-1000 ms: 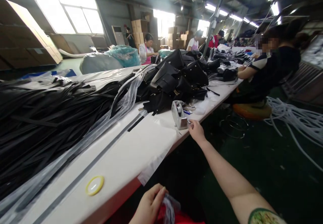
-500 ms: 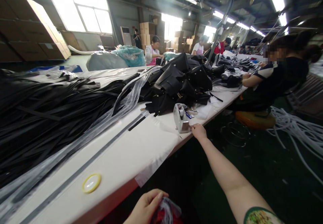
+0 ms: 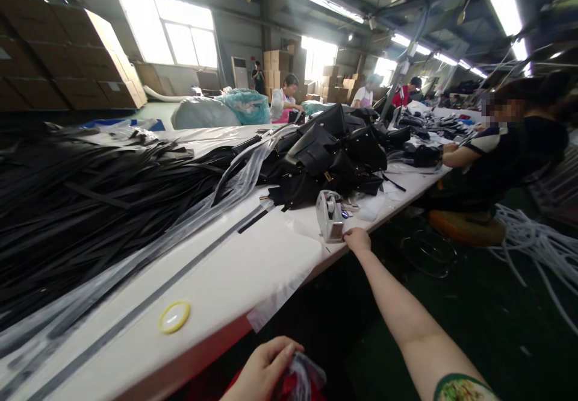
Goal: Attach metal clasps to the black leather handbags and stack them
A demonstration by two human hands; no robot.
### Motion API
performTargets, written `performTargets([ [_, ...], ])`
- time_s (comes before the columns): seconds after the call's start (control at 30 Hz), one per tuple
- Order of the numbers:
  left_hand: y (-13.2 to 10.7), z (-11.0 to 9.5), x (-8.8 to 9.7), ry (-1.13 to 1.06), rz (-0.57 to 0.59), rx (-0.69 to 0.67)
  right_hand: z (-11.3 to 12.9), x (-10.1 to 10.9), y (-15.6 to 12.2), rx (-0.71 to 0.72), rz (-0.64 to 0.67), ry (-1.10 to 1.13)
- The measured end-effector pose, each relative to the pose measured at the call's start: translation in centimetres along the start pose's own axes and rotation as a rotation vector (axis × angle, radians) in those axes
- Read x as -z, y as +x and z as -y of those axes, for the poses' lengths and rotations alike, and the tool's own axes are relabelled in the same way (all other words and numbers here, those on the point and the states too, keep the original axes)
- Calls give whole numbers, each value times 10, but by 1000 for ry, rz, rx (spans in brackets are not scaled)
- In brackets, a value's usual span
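Observation:
At the bottom of the view, my left hand (image 3: 266,368) is closed, thumb over fingers, on a crumpled piece of clear plastic (image 3: 303,374). Something red lies beneath it. My right arm is stretched out to the table's front edge, where my right hand (image 3: 358,241) has its fingers drawn together right by the grey tape dispenser (image 3: 330,217). Whatever those fingertips pinch is too small to make out. Behind the dispenser rises a heap of black leather bags (image 3: 316,154) with metal fittings.
Long black straps (image 3: 90,184) cover the left of the white table (image 3: 217,274), beside clear plastic sheeting (image 3: 244,178). A yellow tape roll (image 3: 174,317) lies near the front edge. A co-worker (image 3: 510,142) sits at right on a stool (image 3: 465,226); white tubing (image 3: 528,238) is on the floor.
The view has shifted a little, so the scene sits farther right and slightly lower. My right hand has moved slightly down along the dispenser's front. My left hand keeps its hold.

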State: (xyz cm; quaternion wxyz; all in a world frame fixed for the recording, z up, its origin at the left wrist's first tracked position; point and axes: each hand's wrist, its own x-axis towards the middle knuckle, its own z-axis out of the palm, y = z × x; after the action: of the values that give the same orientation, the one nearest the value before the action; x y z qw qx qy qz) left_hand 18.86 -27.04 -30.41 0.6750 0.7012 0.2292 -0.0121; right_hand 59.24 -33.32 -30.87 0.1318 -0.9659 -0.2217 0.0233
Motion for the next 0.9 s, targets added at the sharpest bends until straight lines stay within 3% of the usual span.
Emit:
performTargets([
  [0.17,1,0,-3,-28,-3,15,-3,4,12,-31,67,33],
  [0.33,1,2,-2,-18,-14,5,0,4,17,8,39,21],
  [0.67,4,-5,0,28,-17,5,23,11,36,103,118,-78],
  [0.9,9,0,0,35,-8,10,23,12,43,55,129,-90],
])
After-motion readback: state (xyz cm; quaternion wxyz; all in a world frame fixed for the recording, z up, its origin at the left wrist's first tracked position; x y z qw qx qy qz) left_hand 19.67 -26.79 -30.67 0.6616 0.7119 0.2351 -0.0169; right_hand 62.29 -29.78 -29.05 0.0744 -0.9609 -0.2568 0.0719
